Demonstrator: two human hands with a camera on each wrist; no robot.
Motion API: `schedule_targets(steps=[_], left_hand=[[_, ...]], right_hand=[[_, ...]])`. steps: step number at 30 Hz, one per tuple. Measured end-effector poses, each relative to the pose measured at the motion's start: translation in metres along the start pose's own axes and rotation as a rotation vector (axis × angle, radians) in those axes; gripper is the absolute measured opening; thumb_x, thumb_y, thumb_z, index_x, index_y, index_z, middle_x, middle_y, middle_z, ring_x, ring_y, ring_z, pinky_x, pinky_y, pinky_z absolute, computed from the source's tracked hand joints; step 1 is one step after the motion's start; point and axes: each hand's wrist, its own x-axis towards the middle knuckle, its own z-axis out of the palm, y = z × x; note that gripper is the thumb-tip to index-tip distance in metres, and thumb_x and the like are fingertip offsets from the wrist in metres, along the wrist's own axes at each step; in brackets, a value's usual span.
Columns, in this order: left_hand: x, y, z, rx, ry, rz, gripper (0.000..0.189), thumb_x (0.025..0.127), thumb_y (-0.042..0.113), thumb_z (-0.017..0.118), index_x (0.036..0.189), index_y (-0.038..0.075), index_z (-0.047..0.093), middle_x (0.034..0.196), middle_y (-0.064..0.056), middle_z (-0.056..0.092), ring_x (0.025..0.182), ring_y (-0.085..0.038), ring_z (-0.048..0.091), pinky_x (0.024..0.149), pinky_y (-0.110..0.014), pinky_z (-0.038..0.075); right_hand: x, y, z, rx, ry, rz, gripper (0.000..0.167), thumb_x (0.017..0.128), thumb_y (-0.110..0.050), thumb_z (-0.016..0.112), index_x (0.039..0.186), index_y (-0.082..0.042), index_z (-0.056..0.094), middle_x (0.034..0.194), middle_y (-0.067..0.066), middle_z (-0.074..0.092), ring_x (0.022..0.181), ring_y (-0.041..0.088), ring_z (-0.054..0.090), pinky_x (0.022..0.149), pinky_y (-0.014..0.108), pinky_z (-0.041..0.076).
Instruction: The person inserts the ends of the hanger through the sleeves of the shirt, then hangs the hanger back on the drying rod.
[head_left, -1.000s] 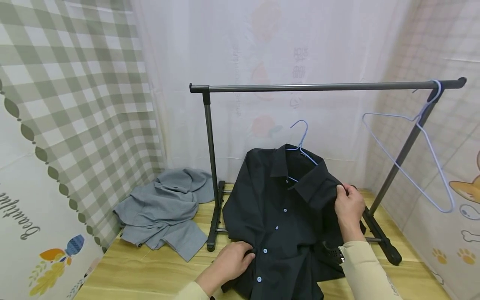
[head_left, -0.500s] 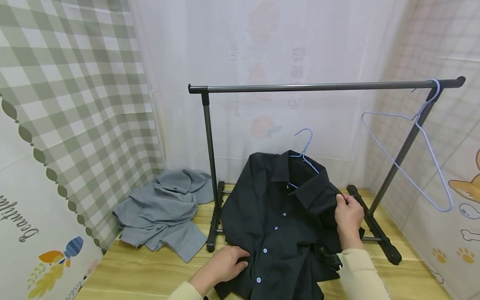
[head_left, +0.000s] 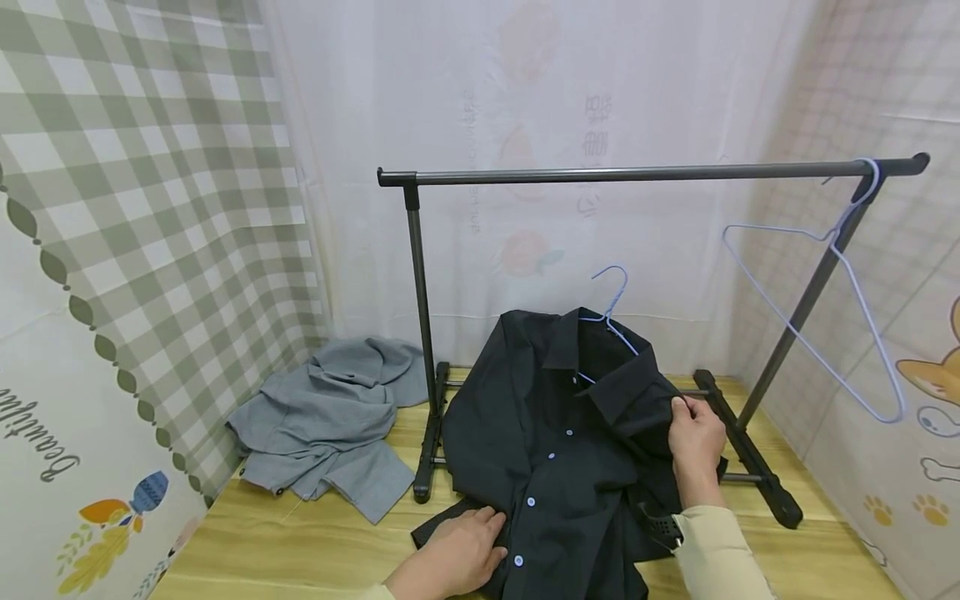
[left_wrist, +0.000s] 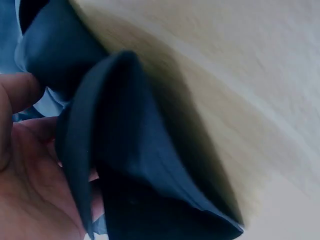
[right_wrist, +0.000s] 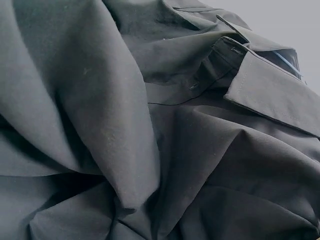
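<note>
1. At the near edge of the wooden floor [head_left: 300,550], the left hand [head_left: 457,558] grips the lower front of the black shirt [head_left: 555,450], fabric folded into its palm, seemingly to hold the button strip steady.
2. Just beyond, the right hand [head_left: 697,437] pinches the shirt's shoulder by the collar, likely seating it on the blue hanger [head_left: 609,308] whose hook pokes out above.
3. The shirt lies across the clothes rack [head_left: 637,174] base, mid-floor.
4. Toward the left wall, a grey shirt [head_left: 330,417] lies crumpled.
5. Farthest right, a spare hanger [head_left: 840,308] hangs off the rack's rail.
</note>
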Motion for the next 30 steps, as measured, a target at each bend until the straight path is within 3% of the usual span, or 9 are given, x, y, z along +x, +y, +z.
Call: schedule_targets(steps=[3,5,8,12,18,25,30], left_hand=[[-0.001,0.001,-0.001,0.005,-0.014,0.019,0.042,0.101,0.038,0.056,0.134,0.012,0.061,0.131,-0.001,0.060,0.117,-0.015,0.059,0.094,-0.028,0.048],[-0.002,-0.002,-0.005,-0.034,0.021,0.023,0.037,0.101,0.034,0.057,0.130,0.012,0.064,0.127,-0.001,0.063,0.113,-0.015,0.061,0.091,-0.029,0.050],[-0.003,-0.010,-0.010,-0.110,0.109,0.017,0.025,0.100,0.029,0.060,0.116,0.014,0.072,0.110,0.003,0.069,0.098,-0.012,0.066,0.080,-0.029,0.053],[-0.002,-0.029,-0.017,-0.182,0.274,-0.007,0.015,0.097,0.027,0.065,0.100,0.017,0.076,0.093,0.005,0.070,0.084,-0.011,0.066,0.070,-0.031,0.053],[0.004,-0.065,-0.020,-0.338,0.456,-0.128,0.017,0.095,0.027,0.068,0.100,0.013,0.076,0.094,0.002,0.072,0.081,-0.016,0.068,0.068,-0.035,0.054],[0.011,-0.094,-0.025,-0.523,0.567,-0.322,0.028,0.096,0.028,0.067,0.111,0.005,0.072,0.097,-0.003,0.071,0.084,-0.021,0.067,0.070,-0.039,0.054],[0.021,-0.112,-0.036,-0.592,0.622,-0.407,0.041,0.098,0.032,0.065,0.123,-0.001,0.067,0.109,-0.013,0.069,0.093,-0.029,0.067,0.076,-0.044,0.055]], right_hand=[[0.000,0.002,-0.001,-0.001,0.007,-0.016,0.040,0.104,-0.027,0.046,0.120,0.007,0.063,0.127,0.030,0.055,0.123,0.048,0.046,0.103,0.057,0.033],[0.000,0.003,-0.002,-0.001,0.010,-0.019,0.040,0.104,-0.027,0.046,0.118,0.007,0.064,0.126,0.030,0.056,0.121,0.048,0.047,0.102,0.057,0.034],[0.000,0.004,-0.003,0.003,0.013,-0.016,0.040,0.105,-0.028,0.046,0.116,0.006,0.064,0.124,0.030,0.056,0.119,0.047,0.048,0.099,0.057,0.035],[0.000,0.004,-0.004,0.003,0.027,-0.013,0.039,0.105,-0.029,0.046,0.113,0.005,0.065,0.122,0.029,0.057,0.117,0.046,0.049,0.097,0.057,0.035],[0.000,0.005,-0.004,0.001,0.025,0.015,0.041,0.104,-0.031,0.046,0.116,0.003,0.065,0.125,0.027,0.057,0.120,0.045,0.048,0.099,0.058,0.035],[-0.001,0.004,-0.005,0.005,0.025,0.026,0.041,0.104,-0.032,0.046,0.118,0.002,0.065,0.129,0.026,0.056,0.122,0.044,0.047,0.101,0.057,0.034],[-0.001,0.005,-0.004,0.005,0.026,0.018,0.041,0.104,-0.031,0.046,0.120,0.002,0.065,0.129,0.026,0.057,0.124,0.045,0.047,0.103,0.057,0.034]])
